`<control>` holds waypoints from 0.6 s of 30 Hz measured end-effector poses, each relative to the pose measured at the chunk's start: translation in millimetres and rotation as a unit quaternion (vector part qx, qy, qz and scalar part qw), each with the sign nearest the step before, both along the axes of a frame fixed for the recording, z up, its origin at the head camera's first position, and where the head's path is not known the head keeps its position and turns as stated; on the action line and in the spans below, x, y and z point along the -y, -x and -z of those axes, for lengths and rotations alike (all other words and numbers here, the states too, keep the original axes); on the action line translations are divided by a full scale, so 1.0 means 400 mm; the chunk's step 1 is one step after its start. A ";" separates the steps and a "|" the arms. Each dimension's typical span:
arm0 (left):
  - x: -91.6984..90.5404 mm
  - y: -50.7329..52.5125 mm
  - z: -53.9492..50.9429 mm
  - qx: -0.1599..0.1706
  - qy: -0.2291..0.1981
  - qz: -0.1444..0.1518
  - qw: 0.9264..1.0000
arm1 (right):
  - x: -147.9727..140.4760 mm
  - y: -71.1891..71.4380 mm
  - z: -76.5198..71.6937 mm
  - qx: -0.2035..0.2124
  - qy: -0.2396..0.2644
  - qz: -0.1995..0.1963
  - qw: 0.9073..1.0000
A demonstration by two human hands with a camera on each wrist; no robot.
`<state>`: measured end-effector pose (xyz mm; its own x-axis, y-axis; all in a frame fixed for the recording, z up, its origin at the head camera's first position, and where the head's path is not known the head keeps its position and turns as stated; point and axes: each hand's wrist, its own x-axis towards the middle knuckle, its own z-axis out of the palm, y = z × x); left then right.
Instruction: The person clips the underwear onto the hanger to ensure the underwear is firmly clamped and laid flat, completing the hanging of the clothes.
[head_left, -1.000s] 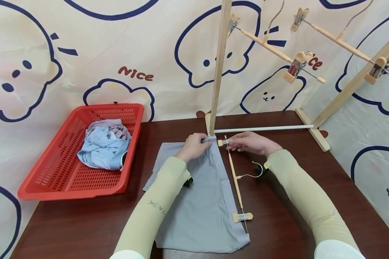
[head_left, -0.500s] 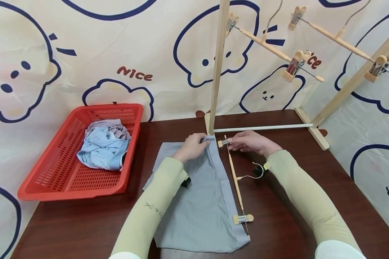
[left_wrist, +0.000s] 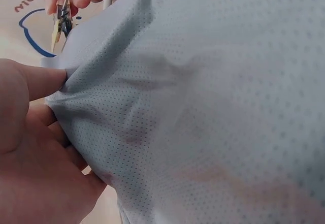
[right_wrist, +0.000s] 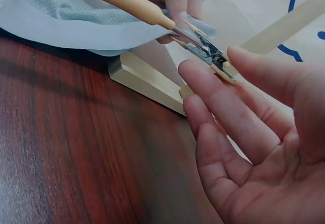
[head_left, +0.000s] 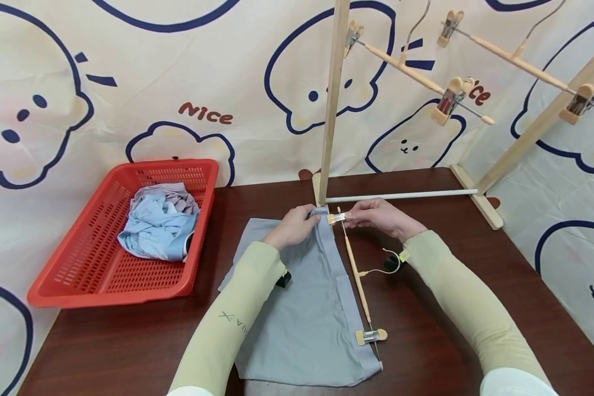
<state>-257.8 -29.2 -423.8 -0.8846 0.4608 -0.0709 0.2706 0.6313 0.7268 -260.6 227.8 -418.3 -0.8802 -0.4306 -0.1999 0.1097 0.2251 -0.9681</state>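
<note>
Grey perforated shorts (head_left: 302, 319) lie on the table, their waistband (head_left: 333, 253) running along the right side. At the far end of that band, my left hand (head_left: 293, 226) pinches the cloth between thumb and fingers. A clip hanger (head_left: 356, 269) lies alongside the band, its hook to the right. My right hand (head_left: 378, 217) squeezes the far clip (right_wrist: 210, 56) by its handles; the clip's jaws are parted at the band's corner. Whether cloth lies between them I cannot tell. The near clip (head_left: 371, 336) sits over the band's lower end.
A red basket (head_left: 114, 297) with crumpled blue and mauve clothes stands at the left. Behind my hands rises a wooden rack (head_left: 329, 121) with a white lower bar (head_left: 401, 196). Two more clip hangers (head_left: 406, 69) hang at the upper right. A patterned cloth backdrop surrounds the table.
My right hand has moved slightly left, bringing the far clip and the hanger's far end up to the waistband. My left hand has stayed at the band's corner.
</note>
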 end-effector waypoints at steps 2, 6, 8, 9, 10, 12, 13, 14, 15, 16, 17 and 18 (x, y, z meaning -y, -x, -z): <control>-0.001 0.000 -0.002 0.002 0.001 0.002 1.000 | 0.006 0.000 0.001 -0.006 0.003 -0.001 1.000; -0.006 -0.002 -0.004 -0.003 0.002 0.005 1.000 | 0.015 -0.002 0.003 -0.012 0.004 0.000 1.000; -0.007 -0.004 -0.003 -0.007 -0.007 -0.001 1.000 | 0.017 -0.002 0.006 -0.012 0.003 0.002 1.000; -0.008 -0.005 -0.002 -0.010 -0.013 -0.005 1.000 | 0.017 -0.002 0.008 -0.012 0.002 0.003 1.000; -0.008 -0.006 -0.001 -0.013 -0.020 -0.011 1.000 | 0.017 -0.002 0.009 -0.011 0.002 0.004 1.000; -0.008 -0.007 0.002 -0.016 -0.038 -0.019 0.999 | 0.017 -0.002 0.013 -0.009 0.001 0.005 1.000; -0.008 -0.008 0.003 -0.015 -0.048 -0.022 0.999 | 0.017 -0.002 0.014 -0.008 0.001 0.005 1.000; -0.008 -0.009 0.003 -0.014 -0.054 -0.025 0.998 | 0.017 -0.001 0.015 -0.007 0.002 0.006 1.000; -0.007 -0.009 0.004 -0.015 -0.057 -0.027 0.998 | 0.018 -0.001 0.015 -0.007 0.002 0.007 1.000; -0.007 -0.009 0.005 -0.016 -0.058 -0.028 0.998 | 0.018 -0.002 0.015 -0.006 0.002 0.009 1.000; -0.007 -0.009 0.005 -0.016 -0.059 -0.028 0.998 | 0.019 -0.002 0.014 -0.006 0.002 0.011 1.000; -0.007 -0.009 0.004 -0.016 -0.057 -0.029 0.998 | 0.019 -0.002 0.013 -0.005 0.001 0.012 1.000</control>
